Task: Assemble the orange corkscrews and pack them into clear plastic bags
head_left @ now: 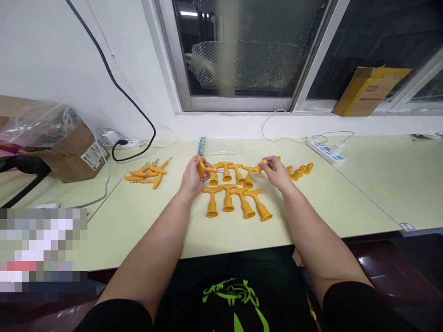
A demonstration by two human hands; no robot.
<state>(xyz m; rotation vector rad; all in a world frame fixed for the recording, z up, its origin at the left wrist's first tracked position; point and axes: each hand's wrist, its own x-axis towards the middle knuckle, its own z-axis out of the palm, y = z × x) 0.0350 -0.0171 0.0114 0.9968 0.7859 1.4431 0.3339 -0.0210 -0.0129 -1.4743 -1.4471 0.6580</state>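
My left hand (193, 177) is closed around the handle of a yellow corkscrew (201, 169), whose metal spiral points right. My right hand (276, 173) pinches a small yellow sleeve (264, 163), partly covered by the fingers. The spiral and the sleeve are apart. Between and below my hands lie two rows of yellow T-handled corkscrews with bell-shaped sleeves fitted, such as one in the front row (228, 199) and one in the back row (238, 175). Loose yellow sleeves (300, 172) lie to the right. A pile of corkscrews with bare spirals (148, 174) lies to the left.
A clear plastic bag (223, 146) lies behind the rows. Power strips stand at the back right (325, 152) and back left (128, 143), with cables. A cardboard box (76, 154) is at the left, and a yellow carton (372, 91) leans against the window.
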